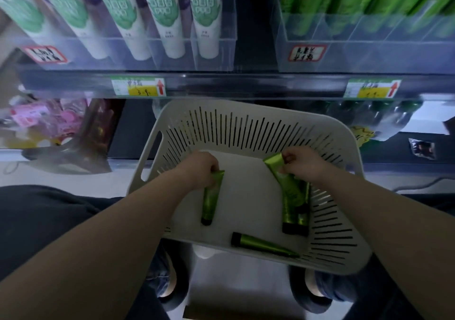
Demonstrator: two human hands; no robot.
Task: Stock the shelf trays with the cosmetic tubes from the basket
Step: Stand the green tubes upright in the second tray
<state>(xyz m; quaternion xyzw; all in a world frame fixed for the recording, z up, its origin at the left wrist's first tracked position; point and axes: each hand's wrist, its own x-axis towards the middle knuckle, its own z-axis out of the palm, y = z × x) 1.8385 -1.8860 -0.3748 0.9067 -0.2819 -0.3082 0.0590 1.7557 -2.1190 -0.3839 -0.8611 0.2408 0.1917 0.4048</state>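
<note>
A white slotted basket [246,112] sits below the shelf, in front of me. Inside it, my left hand [199,169] grips the crimped end of a green tube with a black cap [211,197]. At the basket's right side my right hand [301,163] pinches the crimped end of another green tube [285,186], which lies on or beside a second one [302,211]. A further green tube [263,244] lies loose near the basket's front edge. Up on the shelf, a clear tray at right [369,53] holds several green tubes.
A clear tray at left [172,53] holds several white tubes with green leaf prints. Price labels [139,87] line the shelf edge. The lower shelf carries pink packets [49,122] at left and dark green bottles [369,115] at right. My shoes [170,287] stand under the basket.
</note>
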